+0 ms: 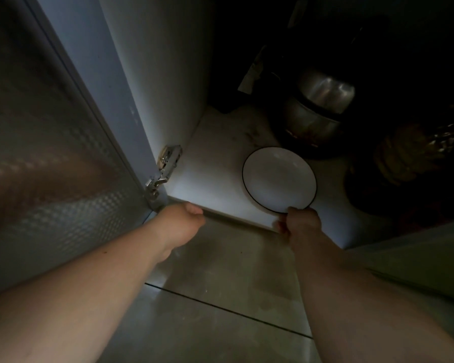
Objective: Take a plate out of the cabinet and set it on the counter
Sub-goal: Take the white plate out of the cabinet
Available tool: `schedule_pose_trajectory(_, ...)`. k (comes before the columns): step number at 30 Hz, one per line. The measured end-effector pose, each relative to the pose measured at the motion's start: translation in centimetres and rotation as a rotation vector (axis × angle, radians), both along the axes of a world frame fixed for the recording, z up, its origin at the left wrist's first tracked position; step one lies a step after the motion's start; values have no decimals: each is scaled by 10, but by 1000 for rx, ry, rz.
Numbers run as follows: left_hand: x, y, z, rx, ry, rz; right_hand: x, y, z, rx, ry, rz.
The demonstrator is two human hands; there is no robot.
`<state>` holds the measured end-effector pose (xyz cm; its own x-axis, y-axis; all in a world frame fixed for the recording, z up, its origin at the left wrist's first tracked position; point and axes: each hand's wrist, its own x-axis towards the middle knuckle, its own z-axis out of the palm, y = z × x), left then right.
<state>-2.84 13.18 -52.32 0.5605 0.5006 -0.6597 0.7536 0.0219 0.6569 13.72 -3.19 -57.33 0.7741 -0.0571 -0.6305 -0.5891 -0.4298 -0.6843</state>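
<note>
A patterned cabinet door (50, 153) stands open at far left, its metal hinge (163, 171) catching light. The left hand (178, 218), loosely curled and holding nothing, rests at the front edge of the cabinet's white shelf (210, 163). To its right, a white plate (278, 176) with a thin dark rim lies near that edge, the right hand (299, 221) pinching its near rim. Dim metal pots (317, 111) sit behind.
</note>
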Motion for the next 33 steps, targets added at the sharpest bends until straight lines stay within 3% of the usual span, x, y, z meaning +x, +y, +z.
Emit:
schedule_pose_trajectory(3, 3, -2, -2, 9, 8, 3, 3, 1, -2, 21, -10, -9)
schedule_pose_trajectory(7, 12, -7, 9, -50, 4, 41, -10, -11, 9, -148, -144, 126)
schedule_pose_trajectory(11, 26, -16, 42, -248, -71, 185, -32, -28, 32, 60, -70, 104)
schedule_pose_trajectory(15, 19, -30, 82, -345, -103, 245, -56, -44, 99, 69, -9, 157)
schedule_pose_trajectory(19, 1, -40, 139, -245, -107, 254, -85, -47, 178, 40, 31, 167)
schedule_pose_trajectory(33, -108, -54, 425, -62, -25, 204, -185, -49, 474, -95, 140, 312)
